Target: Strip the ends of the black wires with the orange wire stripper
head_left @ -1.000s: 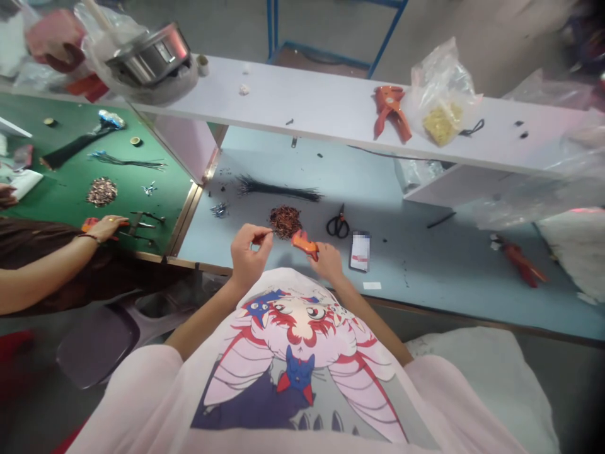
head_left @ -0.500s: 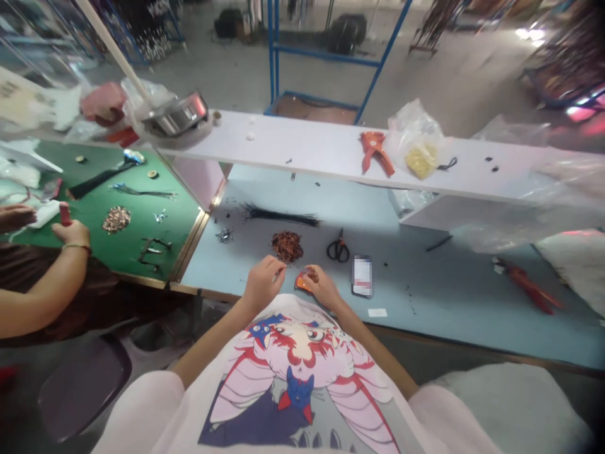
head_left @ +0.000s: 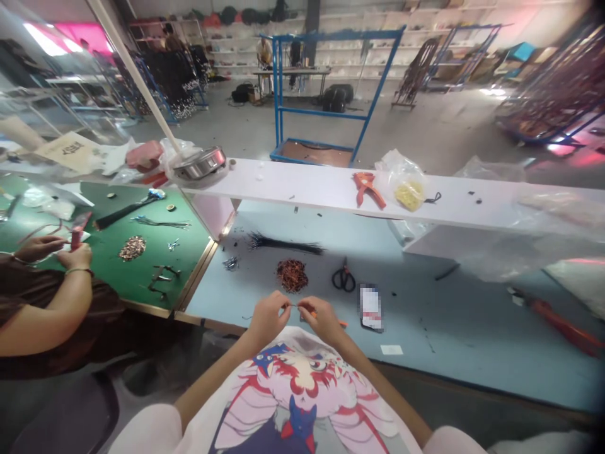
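Note:
Close to the table's front edge, my left hand (head_left: 271, 317) and my right hand (head_left: 322, 320) meet fingertip to fingertip. Both pinch a small thin piece (head_left: 293, 306), too small to name. An orange tool (head_left: 343, 324) shows beside and behind my right hand, mostly hidden; whether the palm touches it I cannot tell. Just beyond my hands lies a heap of small copper-brown pieces (head_left: 292, 276). Farther back is a bundle of thin black wires (head_left: 288, 244). Black-handled scissors (head_left: 343, 279) rest right of the heap.
A phone (head_left: 371, 308) and a white paper slip (head_left: 391, 350) lie at right. Red-handled pliers (head_left: 558, 318) are farther right. Orange pliers (head_left: 368, 190) lie on the raised white shelf (head_left: 321, 183). Left, a co-worker's hands (head_left: 75, 255) work at a green table (head_left: 142, 287).
The view has tilted up. My right hand has moved from the orange tool's top to my left hand's fingertips. Both hands now meet at the small piece.

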Tool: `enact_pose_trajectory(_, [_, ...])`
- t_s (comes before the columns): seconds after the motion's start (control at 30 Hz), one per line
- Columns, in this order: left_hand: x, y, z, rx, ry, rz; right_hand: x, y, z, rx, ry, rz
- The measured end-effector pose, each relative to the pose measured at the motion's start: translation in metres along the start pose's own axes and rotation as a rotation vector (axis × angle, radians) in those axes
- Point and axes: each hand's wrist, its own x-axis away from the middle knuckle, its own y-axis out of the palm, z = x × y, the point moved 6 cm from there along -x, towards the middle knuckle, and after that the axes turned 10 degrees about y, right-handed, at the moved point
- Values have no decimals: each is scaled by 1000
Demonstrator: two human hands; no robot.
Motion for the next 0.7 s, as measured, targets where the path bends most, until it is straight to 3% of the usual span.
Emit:
enact_pose_trajectory(0.2, [0,12,0,-117,-27,-156,0,10,4,230,-18,-15])
enact_pose_trajectory(0.27, [3,8,-7,-174,-43,-165,0,5,14,290,17,1])
enact_pose_trajectory(0.4, [18,-25,-43,-255,-226,-9,-2,-24,46,329,131,110])
enact_pose_trajectory(0.5, [30,-44,-62,-205,-304,104,-13,-32,64,307,142,98])
enact_pose_trajectory(0.57, [33,-43,-62,-156,-298,114,-27,-25,68,300,147,69])
enact_pose_trajectory(0.7, [24,-18,-42,-50,-260,96,-64,0,58,278,163,42])
